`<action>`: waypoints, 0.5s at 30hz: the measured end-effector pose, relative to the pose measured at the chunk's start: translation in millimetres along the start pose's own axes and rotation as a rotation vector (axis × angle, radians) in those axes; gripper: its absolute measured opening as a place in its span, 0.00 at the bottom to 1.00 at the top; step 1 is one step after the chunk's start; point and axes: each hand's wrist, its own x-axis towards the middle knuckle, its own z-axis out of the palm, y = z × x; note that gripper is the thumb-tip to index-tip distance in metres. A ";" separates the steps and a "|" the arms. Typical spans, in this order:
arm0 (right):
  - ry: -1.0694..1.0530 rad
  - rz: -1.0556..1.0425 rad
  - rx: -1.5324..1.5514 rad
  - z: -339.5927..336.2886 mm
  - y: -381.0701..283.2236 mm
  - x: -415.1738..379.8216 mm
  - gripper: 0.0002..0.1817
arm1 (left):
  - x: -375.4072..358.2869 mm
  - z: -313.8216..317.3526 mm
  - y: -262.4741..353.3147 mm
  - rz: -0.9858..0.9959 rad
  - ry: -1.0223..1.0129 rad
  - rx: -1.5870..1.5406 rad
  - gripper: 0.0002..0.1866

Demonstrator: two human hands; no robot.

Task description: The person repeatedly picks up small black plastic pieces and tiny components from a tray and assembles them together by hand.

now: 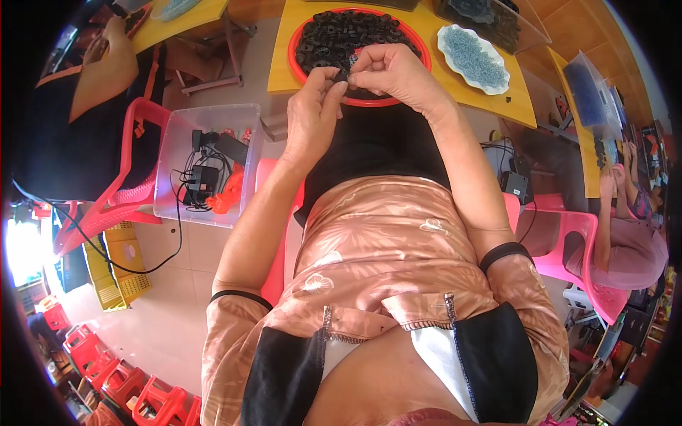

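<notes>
Both of my hands are raised over the near edge of a round red tray (293, 53) heaped with small black parts (334, 37). The fingers of my left hand (312, 106) are closed in a pinch. My right hand (394, 74) pinches just beside it, thumb and forefinger together, so the fingertips of the two hands nearly meet. Whatever lies between the fingertips is too small and dark against the black parts to make out. To the right of the tray stands a white scalloped plate (503, 86) filled with small pale-blue, glassy-looking pieces (472, 58).
The yellow table (522, 106) bears tray and plate, with a clear bin (490, 21) behind. On the left, a clear plastic box (167, 163) holds cables, adapters and an orange bag. Pink chairs (131, 149) flank me. Other people sit at left and right.
</notes>
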 end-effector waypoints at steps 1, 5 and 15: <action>0.034 -0.047 -0.027 2.6 1.1 0.1 0.04 | -0.1 -0.4 1.1 -0.002 -0.010 0.014 0.12; 0.119 -0.203 -0.358 9.2 -13.5 -11.1 0.04 | 0.5 -0.9 1.2 -0.026 -0.012 0.067 0.12; 0.094 -0.164 -0.088 9.8 3.1 -10.9 0.07 | 2.5 2.2 -9.0 -0.154 -0.053 -0.239 0.12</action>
